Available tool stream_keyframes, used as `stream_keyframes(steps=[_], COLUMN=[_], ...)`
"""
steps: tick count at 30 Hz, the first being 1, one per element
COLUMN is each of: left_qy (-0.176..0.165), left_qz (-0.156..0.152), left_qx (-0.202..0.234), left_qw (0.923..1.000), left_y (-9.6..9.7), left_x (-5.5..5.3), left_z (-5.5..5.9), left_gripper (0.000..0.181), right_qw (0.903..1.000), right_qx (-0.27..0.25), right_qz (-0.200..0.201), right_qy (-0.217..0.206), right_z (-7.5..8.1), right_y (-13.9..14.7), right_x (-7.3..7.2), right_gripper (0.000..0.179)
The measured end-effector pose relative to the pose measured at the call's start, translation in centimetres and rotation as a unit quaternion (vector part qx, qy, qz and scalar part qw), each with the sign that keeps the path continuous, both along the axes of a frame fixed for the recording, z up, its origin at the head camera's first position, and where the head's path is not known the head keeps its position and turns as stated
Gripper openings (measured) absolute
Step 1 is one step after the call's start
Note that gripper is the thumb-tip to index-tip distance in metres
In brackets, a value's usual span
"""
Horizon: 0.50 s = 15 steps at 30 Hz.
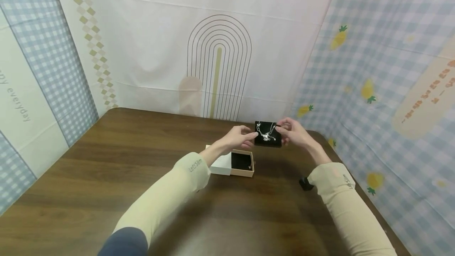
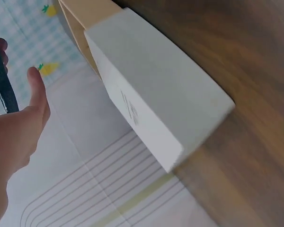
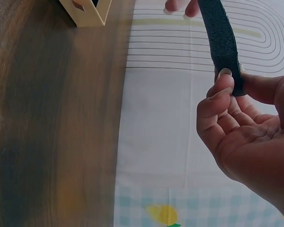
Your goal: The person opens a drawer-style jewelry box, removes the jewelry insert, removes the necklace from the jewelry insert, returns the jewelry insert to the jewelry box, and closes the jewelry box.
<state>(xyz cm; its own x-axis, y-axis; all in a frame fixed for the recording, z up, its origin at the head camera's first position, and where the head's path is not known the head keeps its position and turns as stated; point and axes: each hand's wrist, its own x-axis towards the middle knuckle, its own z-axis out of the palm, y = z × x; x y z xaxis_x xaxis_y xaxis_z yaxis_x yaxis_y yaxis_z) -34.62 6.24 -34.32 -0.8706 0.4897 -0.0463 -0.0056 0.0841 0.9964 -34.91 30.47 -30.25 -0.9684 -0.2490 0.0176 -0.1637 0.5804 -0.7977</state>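
Observation:
Both hands hold up a flat black jewelry pad [image 1: 260, 142] above the back of the table. A silver chain necklace [image 1: 266, 136] with a small pendant lies across its face. My left hand [image 1: 239, 136] grips the pad's left edge, thumb in front; in the left wrist view the hand [image 2: 16, 137] is partly cut off. At the opposite edge, my right hand [image 1: 295, 133] pinches the pad between thumb and fingers, seen edge-on in the right wrist view [image 3: 225, 42]. Below, a white box sleeve [image 1: 221, 166] has its tan drawer [image 1: 243, 174] pulled partly out, with black lining [image 1: 241, 161] inside.
The brown wooden table [image 1: 142, 157] ends at a white printed cloth [image 1: 153, 50] behind it. A blue checked cloth [image 1: 384, 110] hangs close along the right. One small black object [image 1: 305, 183] is beside the right cuff.

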Motion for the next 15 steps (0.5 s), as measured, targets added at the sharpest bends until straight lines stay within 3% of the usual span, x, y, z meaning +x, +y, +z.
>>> stream_keyframes(steps=[4,10,15], left_qy=[-0.043,-0.072,-0.094], left_qz=[0.011,0.025,0.030], left_qx=[0.043,0.082,0.136], left_qw=[0.9981,0.9937,0.9858], left_y=[1.1,2.3,3.0], left_x=[0.0,0.2,0.3], left_z=[0.0,-0.2,-0.5], left_gripper=[0.057,0.056,0.055], right_qw=[1.0000,1.0000,0.9999], right_qx=[-0.005,0.001,0.009], right_qz=[0.003,0.009,0.005], right_qy=[-0.002,-0.002,-0.005], right_z=[0.0,0.0,-0.1], right_y=[0.2,0.4,0.7], right_x=[0.1,0.1,0.3], right_gripper=[0.037,0.035,0.035])
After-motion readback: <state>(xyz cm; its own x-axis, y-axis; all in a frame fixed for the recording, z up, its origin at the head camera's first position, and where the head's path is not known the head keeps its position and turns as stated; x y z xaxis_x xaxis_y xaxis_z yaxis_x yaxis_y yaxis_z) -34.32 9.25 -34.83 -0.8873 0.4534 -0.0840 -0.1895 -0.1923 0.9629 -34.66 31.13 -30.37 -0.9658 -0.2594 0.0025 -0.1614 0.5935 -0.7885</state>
